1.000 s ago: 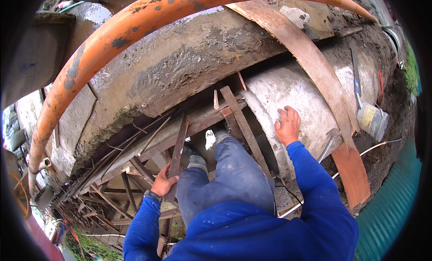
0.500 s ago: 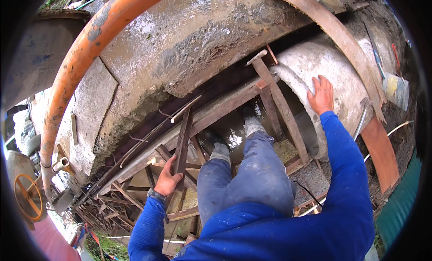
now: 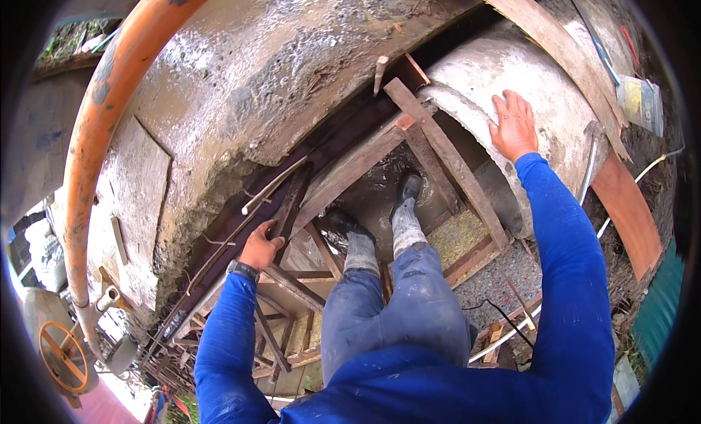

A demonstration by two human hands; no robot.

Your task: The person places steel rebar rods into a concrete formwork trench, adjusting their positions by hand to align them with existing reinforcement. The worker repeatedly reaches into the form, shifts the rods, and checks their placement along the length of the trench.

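Out to the right, my right hand (image 3: 515,126) rests flat, fingers stretched, on top of the curved grey concrete pipe (image 3: 478,70), just behind its rim. My left hand (image 3: 261,247), with a watch at the wrist, is curled at the lower part of a dark wooden plank (image 3: 293,197); its grip is partly hidden. This plank leans against the timber frame (image 3: 358,168) around the pit. Between the timbers, my rubber boots (image 3: 410,186) stand in shallow muddy water (image 3: 376,176).
A large orange hose (image 3: 109,95) arches along the left. Wet, broken-edged concrete (image 3: 292,81) spans the far side. A metal tool (image 3: 590,161) and a reddish board (image 3: 628,212) lie beside the pipe. A stained bucket (image 3: 640,106) lies farther right. Loose timbers (image 3: 285,344) cross at lower left.
My left hand has moved farther away and slightly left, and the dark plank has tilted and shifted with it. My right hand stays on the pipe. The view has shifted, showing more of my legs.
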